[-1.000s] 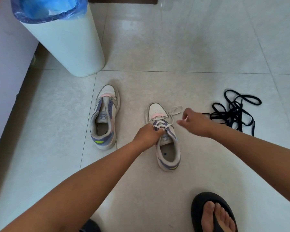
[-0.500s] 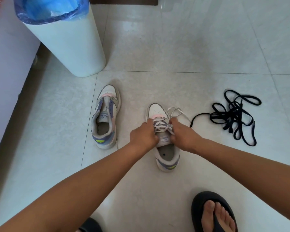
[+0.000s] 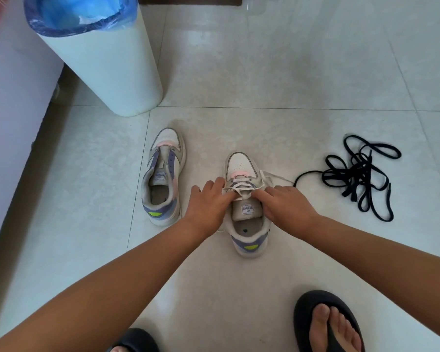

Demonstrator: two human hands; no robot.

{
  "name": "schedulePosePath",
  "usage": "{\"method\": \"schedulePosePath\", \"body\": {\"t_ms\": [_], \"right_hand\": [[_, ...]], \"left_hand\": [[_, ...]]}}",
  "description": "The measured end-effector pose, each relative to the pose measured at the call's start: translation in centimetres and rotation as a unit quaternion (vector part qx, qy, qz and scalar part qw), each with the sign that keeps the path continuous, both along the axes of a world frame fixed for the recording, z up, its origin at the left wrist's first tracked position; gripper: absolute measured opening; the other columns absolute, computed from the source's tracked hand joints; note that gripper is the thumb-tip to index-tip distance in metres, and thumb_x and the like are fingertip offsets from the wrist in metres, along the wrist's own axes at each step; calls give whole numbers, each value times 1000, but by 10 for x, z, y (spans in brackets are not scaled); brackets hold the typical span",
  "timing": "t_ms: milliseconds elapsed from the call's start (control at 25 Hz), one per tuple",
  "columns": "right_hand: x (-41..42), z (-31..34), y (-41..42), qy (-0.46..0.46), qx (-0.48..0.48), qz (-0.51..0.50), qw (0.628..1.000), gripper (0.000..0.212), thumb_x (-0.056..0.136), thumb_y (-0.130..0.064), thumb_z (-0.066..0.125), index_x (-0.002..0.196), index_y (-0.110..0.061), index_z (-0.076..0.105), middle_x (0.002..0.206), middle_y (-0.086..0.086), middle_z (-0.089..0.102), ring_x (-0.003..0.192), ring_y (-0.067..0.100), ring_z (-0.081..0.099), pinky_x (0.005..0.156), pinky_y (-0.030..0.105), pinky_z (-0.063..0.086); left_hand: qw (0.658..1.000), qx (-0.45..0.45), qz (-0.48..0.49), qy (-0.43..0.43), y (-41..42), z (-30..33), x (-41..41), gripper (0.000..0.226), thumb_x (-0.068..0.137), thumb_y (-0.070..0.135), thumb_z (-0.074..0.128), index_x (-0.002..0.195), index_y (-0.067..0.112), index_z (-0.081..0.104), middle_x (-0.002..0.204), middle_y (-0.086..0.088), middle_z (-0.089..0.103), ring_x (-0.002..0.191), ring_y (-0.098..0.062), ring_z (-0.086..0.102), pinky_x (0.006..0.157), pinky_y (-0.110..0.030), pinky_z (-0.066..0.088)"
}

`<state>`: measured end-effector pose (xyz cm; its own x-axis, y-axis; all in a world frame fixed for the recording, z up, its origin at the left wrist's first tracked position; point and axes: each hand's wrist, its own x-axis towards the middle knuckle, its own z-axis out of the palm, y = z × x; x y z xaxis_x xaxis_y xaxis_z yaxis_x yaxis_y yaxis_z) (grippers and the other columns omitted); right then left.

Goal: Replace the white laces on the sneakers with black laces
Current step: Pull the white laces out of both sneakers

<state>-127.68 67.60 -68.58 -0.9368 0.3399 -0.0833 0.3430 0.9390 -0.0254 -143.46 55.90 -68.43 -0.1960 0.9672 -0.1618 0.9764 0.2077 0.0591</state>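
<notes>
Pale floor tiles are carrying both sneakers; left hand [image 3: 208, 207] and right hand [image 3: 286, 205] are pinching the white lace [image 3: 240, 186] on the right sneaker [image 3: 246, 207]. Loosening each crossing evenly should free it; black laces [image 3: 361, 176] are lying beside.

Both forearms reach forward and converge. The left hand [image 3: 208, 204] and right hand [image 3: 286, 205] lie knuckles-up, fingers curled inward, pinching the white lace [image 3: 240, 188] between them.

A pale glossy tiled floor [image 3: 290, 72] with thin grout lines reflects soft light. A white bin [image 3: 107, 72] with a blue liner [image 3: 81, 13] stands beside a white wall [image 3: 13, 102].
</notes>
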Motion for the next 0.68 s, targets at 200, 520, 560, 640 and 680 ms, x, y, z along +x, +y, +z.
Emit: {"method": "schedulePosePath", "body": {"t_ms": [200, 520, 560, 640, 680], "right_hand": [[-12, 3, -4, -26, 24, -34, 999, 42, 46, -15, 85, 86, -19, 71, 69, 3, 61, 57, 26, 60, 55, 32, 47], [-24, 15, -8, -141, -66, -117, 981, 37, 91, -11, 45, 126, -21, 38, 114, 7, 53, 105, 29, 53, 73, 34, 33], [-25, 17, -7, -131, -78, -122, 981, 36, 90, -10, 45, 124, -21, 38, 111, 7, 53, 103, 30, 53, 71, 34, 32], [-25, 21, -7, -111, -108, -124, 980, 32, 90, -11, 43, 119, -21, 39, 107, 7, 52, 99, 31, 53, 67, 33, 33], [-25, 23, -8, -96, -111, -120, 982, 31, 90, -11, 42, 119, -21, 40, 105, 7, 51, 97, 31, 52, 65, 33, 32]], "left_hand": [[981, -9, 108, -158, 13, 2, 5, 22, 91, 15, 47, 111, 20, 53, 115, -5, 39, 104, -25, 45, 80, -35, 33], [527, 77, 407, -742, 14, 18, 2, 26, 84, 14, 66, 61, 20, 56, 72, 0, 60, 71, -12, 55, 66, -24, 42], [459, 79, 433, -772, 14, 21, -1, 32, 87, 23, 61, 55, 19, 59, 68, 0, 60, 67, -12, 56, 65, -25, 41], [371, 72, 458, -805, 15, 25, -9, 48, 90, 35, 51, 48, 15, 60, 56, -1, 58, 57, -12, 54, 58, -25, 38], [367, 56, 454, -810, 15, 28, -14, 53, 91, 38, 48, 46, 13, 60, 51, -1, 55, 54, -13, 51, 54, -24, 35]]}}
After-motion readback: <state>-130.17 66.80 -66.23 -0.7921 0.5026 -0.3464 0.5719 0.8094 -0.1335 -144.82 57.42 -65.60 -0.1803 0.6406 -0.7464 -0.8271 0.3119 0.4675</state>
